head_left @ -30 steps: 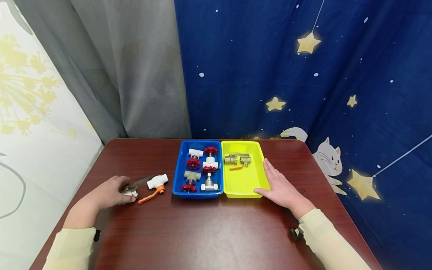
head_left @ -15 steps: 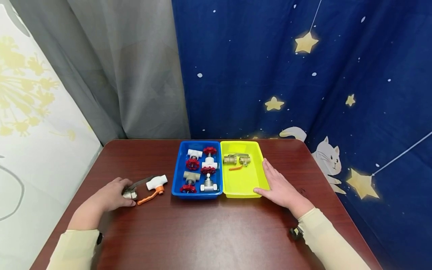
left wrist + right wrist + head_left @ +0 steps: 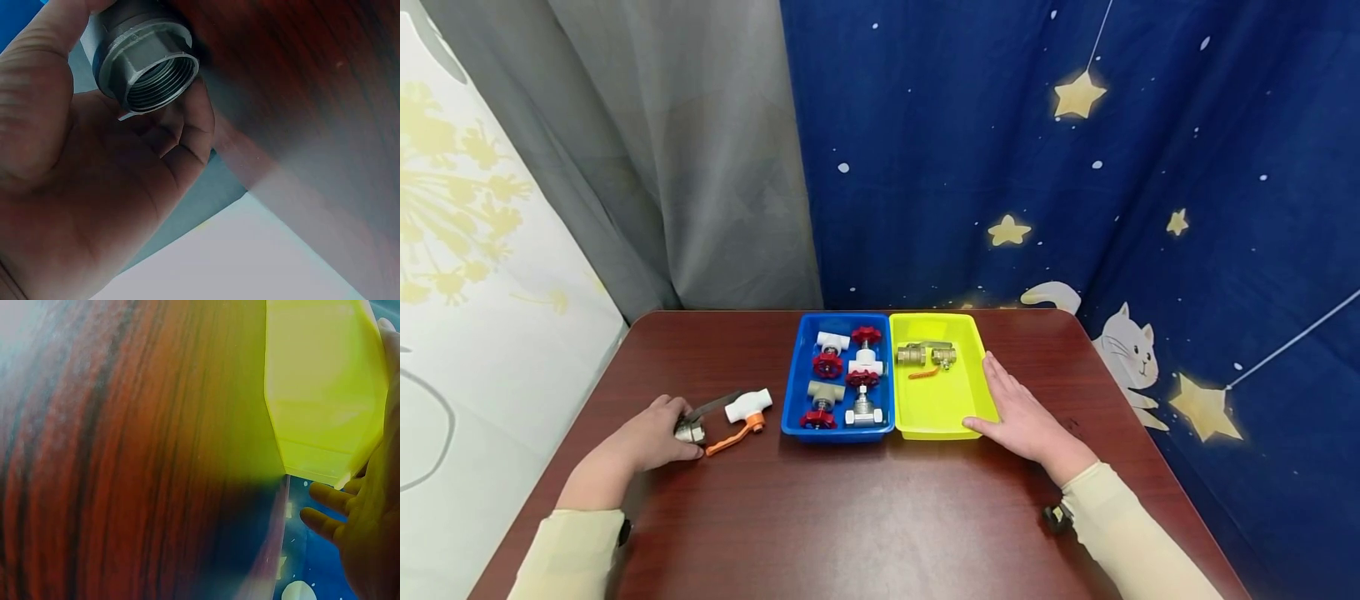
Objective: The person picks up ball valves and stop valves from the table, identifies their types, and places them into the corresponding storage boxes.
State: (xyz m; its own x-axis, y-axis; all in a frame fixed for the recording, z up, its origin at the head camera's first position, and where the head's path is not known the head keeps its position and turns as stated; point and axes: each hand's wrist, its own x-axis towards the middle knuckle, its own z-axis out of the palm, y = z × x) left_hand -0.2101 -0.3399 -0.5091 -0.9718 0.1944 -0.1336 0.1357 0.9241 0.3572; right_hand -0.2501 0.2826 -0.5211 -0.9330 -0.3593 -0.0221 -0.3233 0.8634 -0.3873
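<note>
At the table's left, my left hand grips a metal ball valve with a long grey lever. Close up in the left wrist view, the valve's threaded hexagonal end sits between thumb and curled fingers. Just right of it lies a white valve with an orange lever. My right hand rests with straight fingers against the right side of a yellow tray. Inside that tray are brass ball valves, one with an orange lever.
A blue tray stands against the yellow one's left side. It holds several valves with red handwheels, in white, beige and metal. Curtains hang behind the table.
The left hand has shifted very slightly to the right around the metal ball valve. The right hand stays on the yellow tray, and the trays' contents look the same.
</note>
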